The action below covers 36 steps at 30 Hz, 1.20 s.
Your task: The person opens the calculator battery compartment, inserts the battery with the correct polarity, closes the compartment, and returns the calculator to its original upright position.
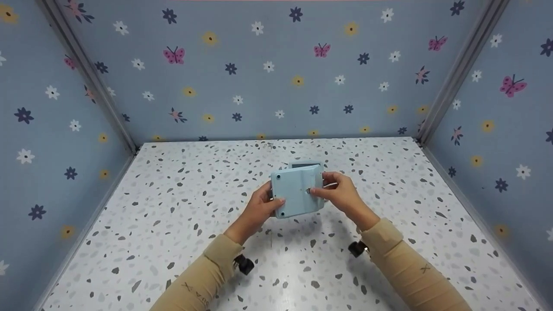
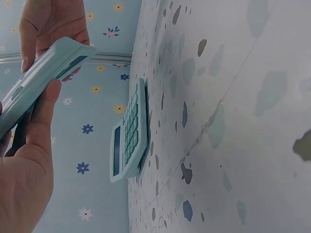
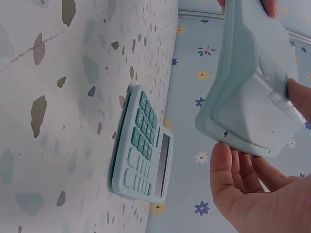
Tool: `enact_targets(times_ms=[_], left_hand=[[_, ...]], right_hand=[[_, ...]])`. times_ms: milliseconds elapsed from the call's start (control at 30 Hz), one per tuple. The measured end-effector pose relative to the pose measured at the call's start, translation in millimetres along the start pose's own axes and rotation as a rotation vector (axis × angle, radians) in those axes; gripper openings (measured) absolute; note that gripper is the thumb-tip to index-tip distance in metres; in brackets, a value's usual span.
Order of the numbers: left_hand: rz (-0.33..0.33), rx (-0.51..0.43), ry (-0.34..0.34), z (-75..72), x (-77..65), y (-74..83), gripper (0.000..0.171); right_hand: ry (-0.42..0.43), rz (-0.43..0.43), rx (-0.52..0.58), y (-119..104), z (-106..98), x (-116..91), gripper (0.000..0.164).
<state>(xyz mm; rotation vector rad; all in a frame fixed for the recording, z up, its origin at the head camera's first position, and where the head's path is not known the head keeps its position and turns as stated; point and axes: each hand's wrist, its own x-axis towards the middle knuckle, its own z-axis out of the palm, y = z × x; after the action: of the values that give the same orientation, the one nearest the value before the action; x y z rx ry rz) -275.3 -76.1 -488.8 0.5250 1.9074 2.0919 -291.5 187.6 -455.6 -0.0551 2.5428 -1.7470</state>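
Observation:
A light blue calculator [image 1: 296, 190] is held up over the table, its back turned toward the head camera. My left hand [image 1: 260, 202] grips its left side, thumb on the back. At the right side, my right hand [image 1: 341, 194] holds it with the thumb on the back by the battery cover [image 3: 279, 97] and the other fingers at the edge. The left wrist view catches part of its dark display [image 2: 73, 67]. Below and behind lies a second light blue calculator [image 3: 141, 150], keys up on the table; in the head view the held one hides most of it.
The speckled white tabletop [image 1: 173, 216] is bounded by blue walls [image 1: 268, 86] with flowers and butterflies at the back and both sides. Grey corner posts [image 1: 462, 69] stand where the walls meet. A black wrist camera [image 1: 245, 264] hangs under the left sleeve, another [image 1: 357, 249] under the right.

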Motion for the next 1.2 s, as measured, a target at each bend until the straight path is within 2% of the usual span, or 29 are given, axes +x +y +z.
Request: enact_targets(times_ms=[533,833,1033,1200], left_hand=[[0.031,0.033,0.008,0.2,-3.1,2.9,0.064],[0.031,0.109,0.044,3.4,-1.1,5.1,0.062],[0.076,0.14,0.081,4.7,-0.8,5.8,0.063],[0.135,0.226,0.1,5.5,-0.9,5.3,0.06]], right_hand=[[0.008,-0.016,0.015,-2.4,1.6,-2.6,0.063],[0.019,-0.01,-0.004,2.3,3.6,-1.7,0.064],[0.041,-0.033,-0.002,1.5,1.8,-4.0,0.053],[0.001,-0.046,0.026,-0.5,2.7,-5.9,0.042]])
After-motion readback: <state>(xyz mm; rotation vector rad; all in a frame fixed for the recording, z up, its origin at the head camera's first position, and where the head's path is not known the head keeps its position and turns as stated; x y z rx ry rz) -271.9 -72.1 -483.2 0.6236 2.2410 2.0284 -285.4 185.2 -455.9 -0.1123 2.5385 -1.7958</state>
